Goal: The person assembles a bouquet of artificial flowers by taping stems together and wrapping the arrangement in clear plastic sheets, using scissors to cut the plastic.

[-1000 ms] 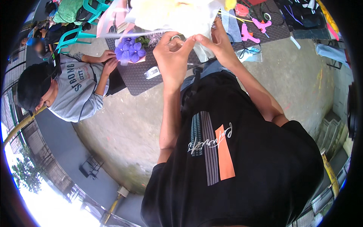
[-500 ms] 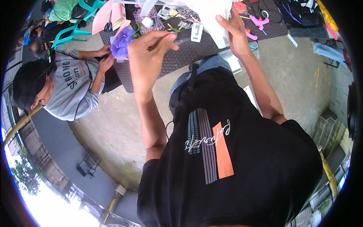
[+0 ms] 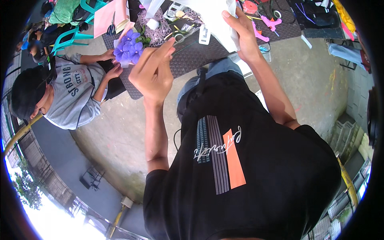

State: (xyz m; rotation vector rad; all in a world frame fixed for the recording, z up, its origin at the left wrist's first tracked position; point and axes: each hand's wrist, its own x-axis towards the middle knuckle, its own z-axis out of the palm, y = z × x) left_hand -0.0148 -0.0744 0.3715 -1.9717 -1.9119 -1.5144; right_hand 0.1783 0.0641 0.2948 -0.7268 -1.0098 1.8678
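My right hand (image 3: 245, 39) grips the edge of a white sheet of wrapping material (image 3: 218, 18), thumb on top, above the table. The sheet's upper part runs out of the picture. My left hand (image 3: 153, 74) is raised over the table's near edge, fingers curled and drawn together. Whatever may be between its fingertips is too small to make out. Beyond that hand lie a small tape roll (image 3: 179, 37) and a white rectangular piece with openings (image 3: 204, 35). Close to its left, a bunch of purple flowers (image 3: 129, 49) is held by another person.
The person in a grey shirt (image 3: 78, 86) sits at the left. On the dark woven table (image 3: 192, 55) lie scissors (image 3: 111, 27) on pink paper (image 3: 105, 18), pink glue guns (image 3: 272, 24) and a red roll (image 3: 250, 7). Teal chairs (image 3: 72, 39) stand behind.
My left hand has turned and shifted slightly left and down, away from the sheet. The right hand keeps its grip; the whole view has shifted a little.
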